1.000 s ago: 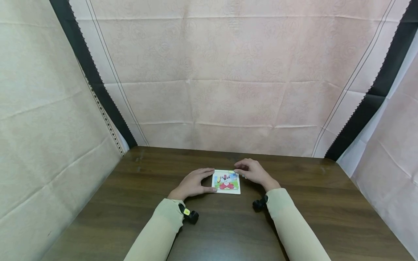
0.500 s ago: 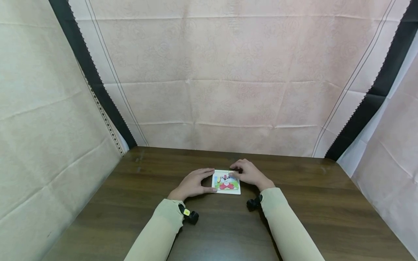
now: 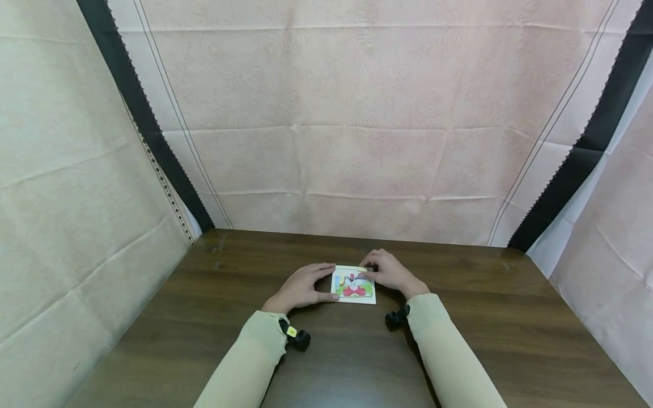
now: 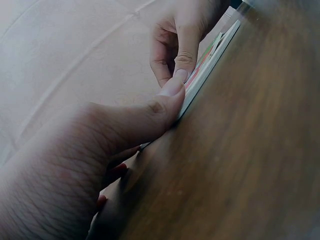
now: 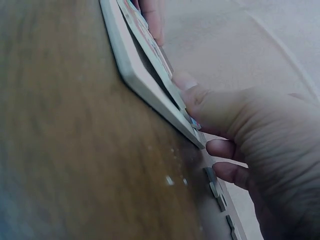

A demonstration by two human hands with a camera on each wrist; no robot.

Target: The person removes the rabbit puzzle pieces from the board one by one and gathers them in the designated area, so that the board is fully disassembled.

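A small white-framed jigsaw puzzle (image 3: 353, 288) with a cartoon animal picture lies on the brown table. My left hand (image 3: 302, 288) grips its left side, thumb at the near corner and fingers towards the far one. Over the far right corner is my right hand (image 3: 393, 271), its fingers curled and its thumb on the picture. A yellow-topped puzzle piece (image 3: 362, 269) shows between that thumb and forefinger. In the right wrist view, the picture layer (image 5: 150, 52) stands tilted above the white frame (image 5: 131, 70), a dark gap beneath it. The right forefinger is mostly hidden there.
Several thin, notched puzzle pieces (image 5: 215, 189) lie on the table beyond the frame, close to the right fingers. Pale cloth walls (image 3: 367, 124) rise behind the table (image 3: 336, 351) and at both sides. Each wrist carries a small black camera.
Since a second ago my right hand has moved left, bringing its thumb further over the picture. It has barely shifted in the last half second. My left hand and the puzzle frame stay put.
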